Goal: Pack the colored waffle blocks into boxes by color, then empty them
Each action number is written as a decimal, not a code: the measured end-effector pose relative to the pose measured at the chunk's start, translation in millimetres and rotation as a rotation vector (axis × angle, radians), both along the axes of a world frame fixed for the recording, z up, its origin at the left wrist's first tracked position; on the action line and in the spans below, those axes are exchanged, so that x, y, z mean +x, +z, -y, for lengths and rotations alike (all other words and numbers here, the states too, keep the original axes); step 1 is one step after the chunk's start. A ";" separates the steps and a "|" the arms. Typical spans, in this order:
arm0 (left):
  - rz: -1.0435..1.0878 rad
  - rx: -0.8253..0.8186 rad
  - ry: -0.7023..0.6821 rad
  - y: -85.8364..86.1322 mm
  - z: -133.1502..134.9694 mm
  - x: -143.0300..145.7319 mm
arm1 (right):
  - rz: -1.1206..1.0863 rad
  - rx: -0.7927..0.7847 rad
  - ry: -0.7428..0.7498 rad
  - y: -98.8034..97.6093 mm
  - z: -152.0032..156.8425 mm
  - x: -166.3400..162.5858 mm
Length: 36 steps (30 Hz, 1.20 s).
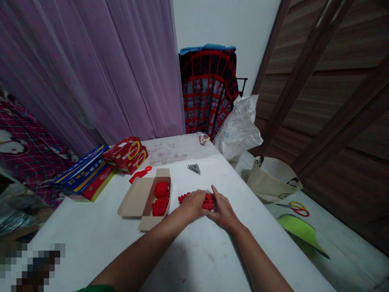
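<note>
A group of red toothed plastic pieces (208, 201), like interlocking building pieces, lies on the white table in front of me. My left hand (193, 205) is curled over the middle of it, palm down, hiding part of it. At its right end, my right hand (224, 211) holds it between thumb and fingers. An open cardboard box (137, 198) stands to the left of my hands, with more red toothed pieces (161, 198) stacked inside. Beyond my hands lies a small grey toothed piece (194, 168).
Red boxes (126, 153) and blue boxes (82, 172) sit at the table's left, near a red plastic item (140, 174). A small wrapper (203, 138) lies at the far edge. Right of the table are a white plastic bag (240, 129), a cloth bag (270, 182) and scissors (296, 208).
</note>
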<state>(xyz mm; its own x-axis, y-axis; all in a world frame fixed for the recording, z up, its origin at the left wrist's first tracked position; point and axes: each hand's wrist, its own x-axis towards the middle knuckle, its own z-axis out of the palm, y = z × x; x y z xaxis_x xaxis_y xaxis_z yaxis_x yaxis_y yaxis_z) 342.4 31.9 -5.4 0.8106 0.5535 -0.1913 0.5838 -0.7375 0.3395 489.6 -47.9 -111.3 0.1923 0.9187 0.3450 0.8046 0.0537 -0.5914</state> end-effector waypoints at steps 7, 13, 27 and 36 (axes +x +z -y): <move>-0.012 0.046 -0.029 -0.9 -7.4 8.3 | -0.303 -0.090 0.075 2.8 13.2 20.6; 0.012 0.058 -0.031 25.9 -7.3 2.5 | -0.602 -0.057 0.052 0.1 15.5 30.0; -0.174 0.373 0.130 55.7 -96.1 -122.8 | -0.587 -0.054 0.015 -11.1 11.4 31.9; -0.138 0.399 0.138 42.7 -101.3 -123.9 | -0.572 -0.020 -0.009 -15.0 11.1 31.4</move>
